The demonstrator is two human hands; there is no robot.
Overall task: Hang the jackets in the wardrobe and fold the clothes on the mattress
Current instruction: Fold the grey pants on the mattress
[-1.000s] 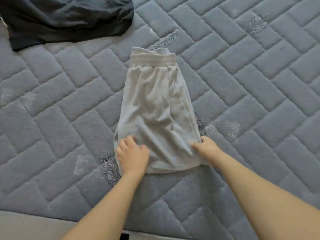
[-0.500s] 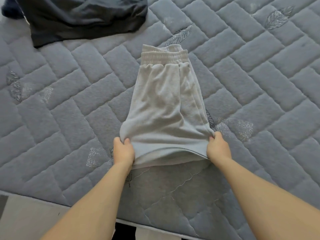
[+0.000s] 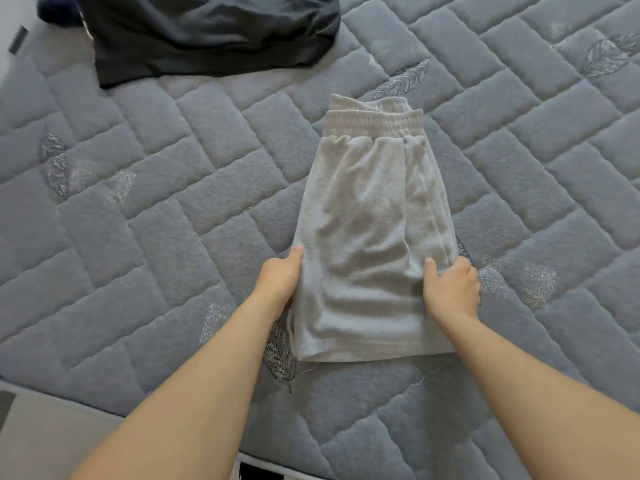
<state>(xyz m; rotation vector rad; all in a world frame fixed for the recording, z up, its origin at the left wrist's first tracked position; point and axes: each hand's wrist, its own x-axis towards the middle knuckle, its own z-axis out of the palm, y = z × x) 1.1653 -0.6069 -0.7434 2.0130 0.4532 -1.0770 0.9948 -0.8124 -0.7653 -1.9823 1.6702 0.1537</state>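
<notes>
Shorts (image 3: 367, 230) lie lengthwise, waistband away, hem toward the person

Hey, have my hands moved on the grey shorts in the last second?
Yes. Both hands, left and right, have shifted from the hem up the sides of the grey shorts, toward the waistband, which has stayed beside the same leaf motif on the mattress.

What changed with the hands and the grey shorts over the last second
Both hands slid from the hem up the sides of the grey shorts. The left hand now holds the left edge, the right hand the right edge, thumbs on top. The shorts stayed folded on the mattress; the dark garment stayed put.
</notes>
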